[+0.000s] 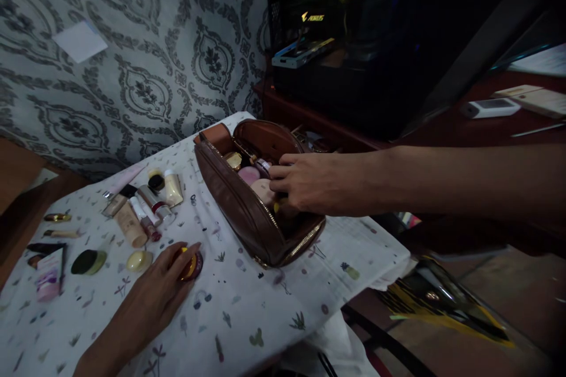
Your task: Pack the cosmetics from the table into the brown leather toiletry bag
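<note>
My left hand [161, 277] rests on the patterned cloth, its fingers closed around a small round yellow container with a dark red rim [191, 265]. My right hand [303, 184] reaches into an unzipped brown makeup bag [241, 209]. Its fingers are bent down among the contents, and what they grip, if anything, is hidden. Inside the bag, near those fingertips, lie a pink round puff [249, 174], a pale beige puff [264, 190] and a gold-coloured item [233, 159].
Left of the bag lie several cosmetics, among them a beige tube [131, 225], a cream tube [173, 187], a dark-lidded jar [88, 261], a pale round jar [139, 260] and a white-and-pink tube [49, 277]. A black computer case [354, 70] stands behind. A patterned wall borders the table.
</note>
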The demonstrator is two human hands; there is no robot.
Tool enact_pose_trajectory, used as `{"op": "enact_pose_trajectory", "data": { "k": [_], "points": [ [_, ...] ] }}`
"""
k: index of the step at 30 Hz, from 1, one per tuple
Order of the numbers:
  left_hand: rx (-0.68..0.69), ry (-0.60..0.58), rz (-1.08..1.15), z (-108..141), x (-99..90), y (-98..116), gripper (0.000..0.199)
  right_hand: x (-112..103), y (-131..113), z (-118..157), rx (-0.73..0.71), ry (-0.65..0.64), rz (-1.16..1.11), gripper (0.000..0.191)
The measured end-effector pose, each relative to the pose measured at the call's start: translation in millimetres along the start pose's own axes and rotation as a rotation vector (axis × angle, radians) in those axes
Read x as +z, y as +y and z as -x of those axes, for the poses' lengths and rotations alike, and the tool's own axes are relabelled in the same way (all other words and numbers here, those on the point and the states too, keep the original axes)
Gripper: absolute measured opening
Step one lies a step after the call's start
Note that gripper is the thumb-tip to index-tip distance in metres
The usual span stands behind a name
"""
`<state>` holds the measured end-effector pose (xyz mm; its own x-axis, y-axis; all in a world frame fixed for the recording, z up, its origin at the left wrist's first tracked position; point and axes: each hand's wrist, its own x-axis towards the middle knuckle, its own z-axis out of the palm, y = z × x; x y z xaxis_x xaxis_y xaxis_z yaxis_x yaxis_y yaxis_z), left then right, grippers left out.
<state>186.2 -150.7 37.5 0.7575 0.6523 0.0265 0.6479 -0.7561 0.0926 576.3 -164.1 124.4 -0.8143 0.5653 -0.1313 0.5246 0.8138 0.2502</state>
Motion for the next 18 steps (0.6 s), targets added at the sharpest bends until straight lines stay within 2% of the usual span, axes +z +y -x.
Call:
{"op": "enact_pose_trajectory", "data": {
  "k": [4,6,9,11,15,18],
  "points": [
    [-0.054,-0.082,0.023,-4.4,-7.9,3.7,0.047,5.3,1.6,0.7,0.005,0.065,-0.096,0.012],
    [-0.116,-0.11,-0.032,-6.8,-10.9,6.3,0.054,8.8,1.9,-0.4,0.035,0.083,-0.18,0.011],
    [-0.222,-0.124,-0.13,-8.5,-13.3,10.2,0.071,17.6,3.6,-3.2,0.067,0.107,-0.283,0.032],
    [-0.227,-0.102,-0.121,-7.9,-15.0,13.1,0.076,23.6,5.3,-4.9,0.074,0.15,-0.331,0.042],
    [-0.118,-0.114,0.007,-5.0,-19.0,20.1,0.057,25.0,5.4,-4.0,0.085,0.254,-0.4,0.037],
    [-0.18,-0.161,-0.024,-5.3,-18.6,23.4,0.053,16.3,1.6,-0.6,0.09,0.177,-0.33,0.029]
  ]
}}
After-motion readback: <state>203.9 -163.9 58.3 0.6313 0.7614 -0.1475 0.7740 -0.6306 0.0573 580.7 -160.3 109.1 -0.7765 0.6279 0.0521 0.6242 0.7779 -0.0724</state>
